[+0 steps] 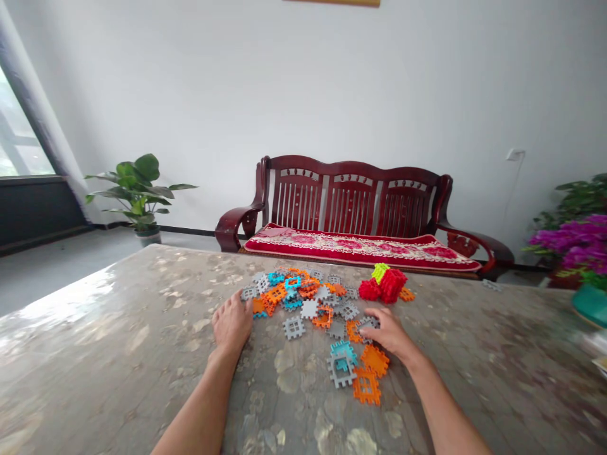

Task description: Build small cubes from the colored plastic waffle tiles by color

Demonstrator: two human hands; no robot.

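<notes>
A scatter of flat plastic interlocking tiles [308,297] in grey, orange and blue lies on the marbled table [118,341]. My left hand [231,323] rests flat on the table at the left edge of the pile, fingers stretched toward a grey tile. My right hand [386,330] lies at the pile's right side with its fingertips curled on a grey tile [367,323]. A small group of blue, grey and orange tiles [355,370] sits nearer to me, between my forearms. A built red cluster with a yellow-green piece [385,283] stands behind the pile.
A dark wooden bench with a red cushion [355,218] stands behind the table against the white wall. A potted green plant [140,196] is at the back left. Purple flowers [576,243] and a teal dish [590,303] sit at the right edge.
</notes>
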